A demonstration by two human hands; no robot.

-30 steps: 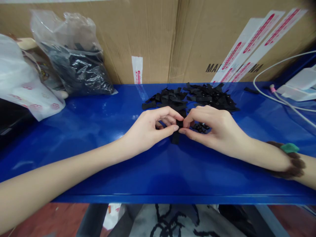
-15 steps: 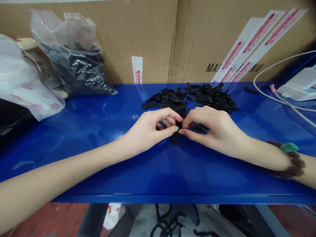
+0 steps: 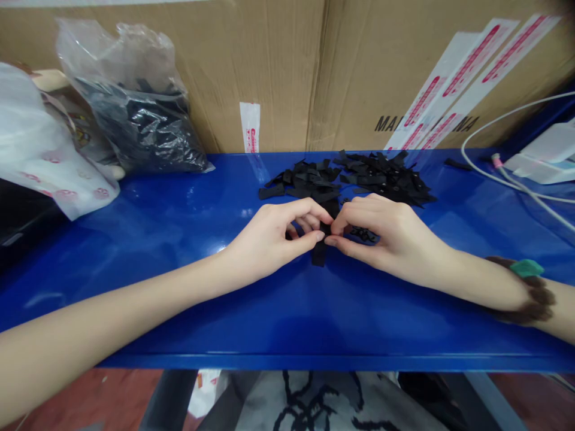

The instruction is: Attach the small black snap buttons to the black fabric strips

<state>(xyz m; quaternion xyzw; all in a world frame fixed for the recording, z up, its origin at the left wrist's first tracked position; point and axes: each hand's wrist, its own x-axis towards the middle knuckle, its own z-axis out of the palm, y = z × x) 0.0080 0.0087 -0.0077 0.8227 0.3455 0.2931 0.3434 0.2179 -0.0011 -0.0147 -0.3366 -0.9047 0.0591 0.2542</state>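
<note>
Between my two hands is a black fabric strip (image 3: 318,254), its lower end hanging below the fingertips. My left hand (image 3: 287,230) pinches it between thumb and forefinger from the left. From the right, my right hand (image 3: 381,233) pinches at the same spot, its fingertips nearly touching those of the left. The upper part of the strip is partly hidden by the fingers. Small black pieces (image 3: 363,233) lie beside the right hand, partly covered by it. Beyond the hands are a pile of black strips (image 3: 309,176) and a second black pile (image 3: 389,173) on the right.
A clear plastic bag of black pieces (image 3: 153,126) stands back left, beside a white printed bag (image 3: 54,155). A cardboard box (image 3: 269,66) forms the back of the blue table (image 3: 251,326). White cables (image 3: 507,179) and a white device (image 3: 545,158) lie at the right.
Both hands keep their pinch on the strip and have barely shifted. The strip's lower end has moved very slightly down and to the left.
</note>
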